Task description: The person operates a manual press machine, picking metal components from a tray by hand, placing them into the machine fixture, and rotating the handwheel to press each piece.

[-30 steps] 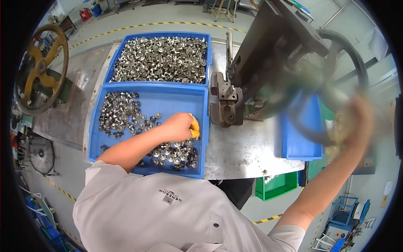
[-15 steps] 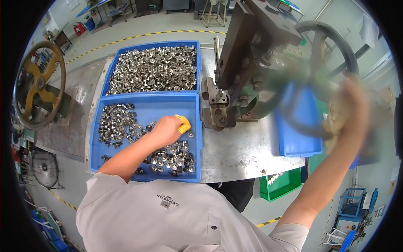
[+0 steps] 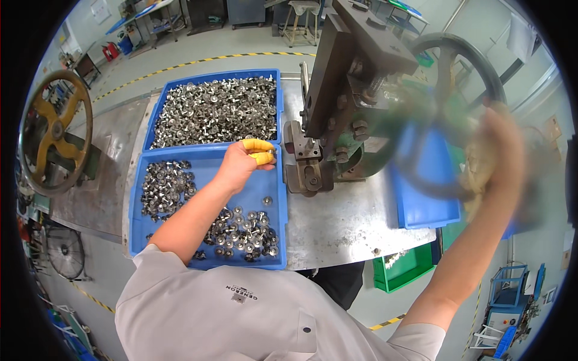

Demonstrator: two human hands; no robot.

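Observation:
My left hand [image 3: 239, 163], with yellow covers on its fingers, is above the nearer blue tray [image 3: 208, 156] at its far right corner. Thumb and fingers pinch a small metal part [image 3: 273, 153], mostly hidden by the fingertips. Just to the right stands the metal fixture [image 3: 312, 171] of a hand press [image 3: 355, 78]. My right hand [image 3: 501, 141] is at the right rim of the press's dark handwheel [image 3: 495, 78], closed around it as far as the blur shows. Loose metal parts [image 3: 244, 234] of round-headed stud shape lie in the nearer tray.
A second blue tray [image 3: 279, 108] heaped with similar parts sits behind the first. Right of the press is another blue tray [image 3: 427, 213]; below the table edge, a green bin [image 3: 403, 271]. A yellow-spoked handwheel [image 3: 58, 129] stands at left.
My left hand has moved away from me, from over the middle of the nearer tray to its far right corner beside the fixture. My right hand stays at the handwheel.

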